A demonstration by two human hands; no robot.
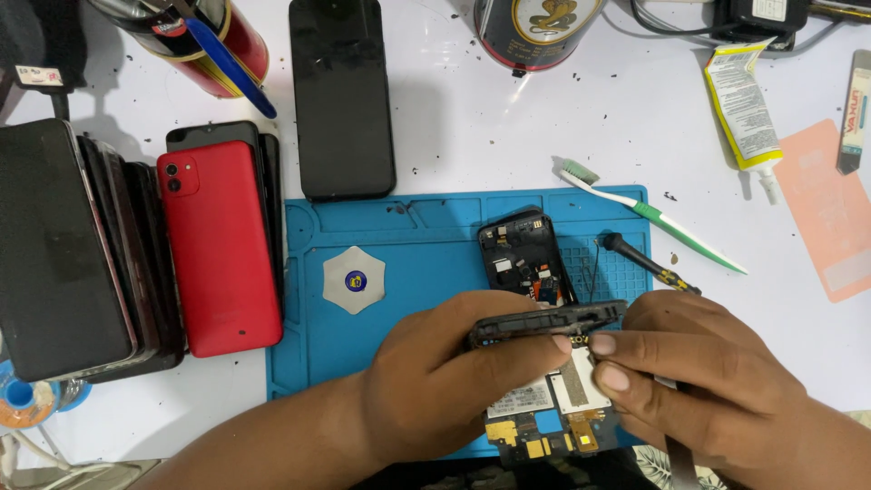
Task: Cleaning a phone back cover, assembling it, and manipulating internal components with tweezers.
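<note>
Opened phone (526, 272) lying on blue silicone mat (426, 245), back already off, boards and connectors exposed; upper half showing dark circuitry, lower half showing a pale label, a grey strip and yellow flex parts near the bottom edge. Black plastic frame piece (549, 322) lifted clear of the phone body, held edge-on between both hands just above it. Left hand (445, 381) clenched around the frame's left end, thumb laid along its lower edge. Right hand (708, 372) grasping the right end, fingertips (603, 345) pressed against the frame; a dark strap-like thing running down beneath this hand, kind unclear. Judging from this: disassembly well under way, shell separated, inner boards apparently still seated in place. Screwdriver (649, 263) with black shaft and yellow-black handle resting on the mat's right edge, untouched. Green-and-white toothbrush (653, 218) just beyond, bristles worn. Thin metal opening disc (354, 279), rounded hexagon, blue centre, flat on the mat. Red phone (218, 245), glossy back, on the white surface (472, 118) beside a stack of dark phones (63, 254). Black phone (343, 95) lying flat above the mat. Glue tube (744, 109) at upper right. Surface speckled with dark debris.
</note>
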